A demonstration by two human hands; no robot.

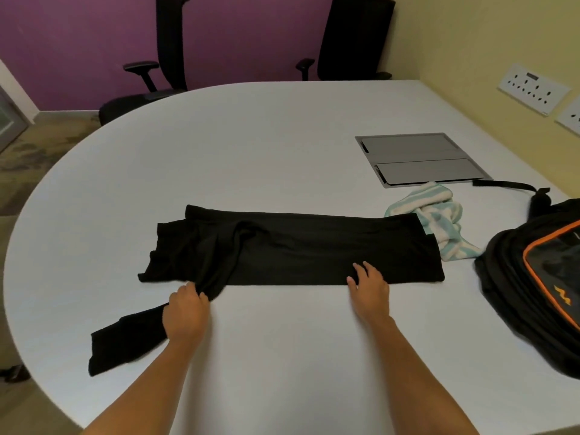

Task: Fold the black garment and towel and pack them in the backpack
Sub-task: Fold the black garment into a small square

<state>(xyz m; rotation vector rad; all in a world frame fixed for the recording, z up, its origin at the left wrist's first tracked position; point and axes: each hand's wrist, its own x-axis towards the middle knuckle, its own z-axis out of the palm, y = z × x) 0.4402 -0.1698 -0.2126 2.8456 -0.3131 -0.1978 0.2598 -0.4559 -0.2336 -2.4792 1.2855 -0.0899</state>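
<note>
"One pale rounded surface (251,146) fills most of the view. What lies on it?"

"The black garment (314,246) is at the middle, laid out as a long band from 9 to 3 o'clock. Its right part is flat and its left end is rumpled. One loose piece trails off toward 7 o'clock."

"And the backpack?"

"The backpack (518,277) lies at 3 o'clock. It is black with orange trim, partly cut off by the frame edge, and just apart from the garment's right end."

"Anything beyond?"

"Two black office chairs (171,42) stand past the far edge, at 11 and 1 o'clock. A grey hatch (420,158) is set into the surface at 1 o'clock."

"Where is the towel?"

"The towel (439,215), white with pale green stripes, lies crumpled at 2 o'clock between hatch and backpack. The garment's far right corner overlaps it."

"And the grips?"

"The left grip (185,312), at 7 o'clock, has its fingers curled into a bunch of fabric at the garment's near edge, pinching it. The right grip (370,287), at 5 o'clock, is released. Its fingers are spread and nearly straight, resting on the near edge and grasping nothing."

"Smallest?"

"White wall sockets (533,89), at 2 o'clock."
</note>
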